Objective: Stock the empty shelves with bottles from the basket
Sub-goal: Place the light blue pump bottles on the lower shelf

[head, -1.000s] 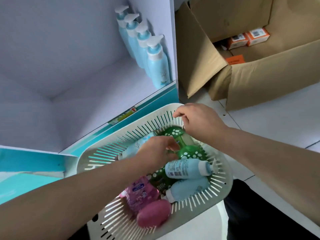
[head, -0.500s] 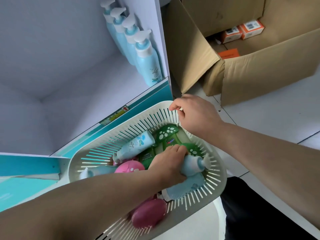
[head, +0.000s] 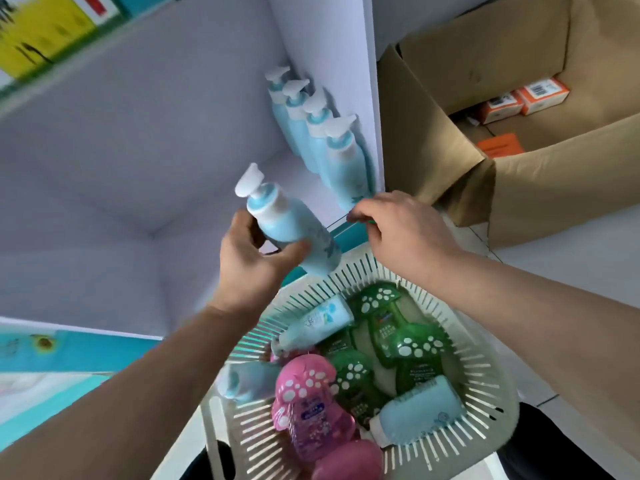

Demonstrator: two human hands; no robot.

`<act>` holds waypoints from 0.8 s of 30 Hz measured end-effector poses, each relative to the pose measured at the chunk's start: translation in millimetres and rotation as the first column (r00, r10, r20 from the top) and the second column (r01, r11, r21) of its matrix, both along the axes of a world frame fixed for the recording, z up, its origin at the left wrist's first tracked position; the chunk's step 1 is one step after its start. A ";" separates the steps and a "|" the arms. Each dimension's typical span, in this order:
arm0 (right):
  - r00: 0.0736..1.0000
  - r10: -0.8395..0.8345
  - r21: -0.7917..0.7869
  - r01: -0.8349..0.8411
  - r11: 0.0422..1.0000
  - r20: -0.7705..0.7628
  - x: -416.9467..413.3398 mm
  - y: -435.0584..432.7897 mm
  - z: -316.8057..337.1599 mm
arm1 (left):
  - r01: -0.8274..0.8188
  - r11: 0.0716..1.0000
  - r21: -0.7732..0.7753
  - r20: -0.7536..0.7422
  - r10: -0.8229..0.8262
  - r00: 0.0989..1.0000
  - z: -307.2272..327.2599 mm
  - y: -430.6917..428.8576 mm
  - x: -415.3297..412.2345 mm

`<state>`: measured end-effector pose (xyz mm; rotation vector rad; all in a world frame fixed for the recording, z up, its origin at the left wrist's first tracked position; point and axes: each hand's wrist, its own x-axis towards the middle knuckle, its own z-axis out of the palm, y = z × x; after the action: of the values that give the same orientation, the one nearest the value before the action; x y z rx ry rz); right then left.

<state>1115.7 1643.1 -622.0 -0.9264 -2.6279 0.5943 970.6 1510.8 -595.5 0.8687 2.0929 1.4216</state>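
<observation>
Above the basket [head: 478,372], my left hand [head: 251,265] is raised, forearm reaching up and forward, thumb and fingers wrapped round the lower body of a blue pump bottle [head: 284,216]. This bottle tilts, pump head up and to the left, in front of the white shelf [head: 156,168]. It is apart from the row of four pump bottles [head: 329,143] standing against the shelf's right wall. My right hand [head: 405,233] hovers at the basket's far rim, knuckles up, fingers curled; whether it grips anything I cannot tell. Green bottles [head: 398,330], a pink bottle [head: 308,407] and other blue ones [head: 419,410] lie in the basket. An open cardboard box [head: 536,195] sits to the right.
</observation>
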 end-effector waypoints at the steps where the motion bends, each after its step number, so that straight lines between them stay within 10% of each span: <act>1: 1.000 0.027 0.023 -0.027 0.999 0.002 -5.7 -0.2 1.2 | -0.039 0.999 0.019 -0.011 0.039 0.999 2.9 6.9 -11.1; 20: 0.928 0.173 0.084 -0.211 0.974 0.329 -45.2 -0.9 -33.3 | 0.003 0.994 -0.108 -0.088 -0.012 0.996 -45.9 57.2 -75.2; 24: 0.936 0.149 0.107 -0.192 0.976 0.318 -49.8 -3.8 -31.8 | -0.196 0.954 -0.226 -0.218 0.146 0.965 -51.3 65.5 -67.4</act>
<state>1065.9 1639.3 -653.8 -0.8106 -3.0083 0.3209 903.2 1576.3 -646.8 0.7705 2.4866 1.1597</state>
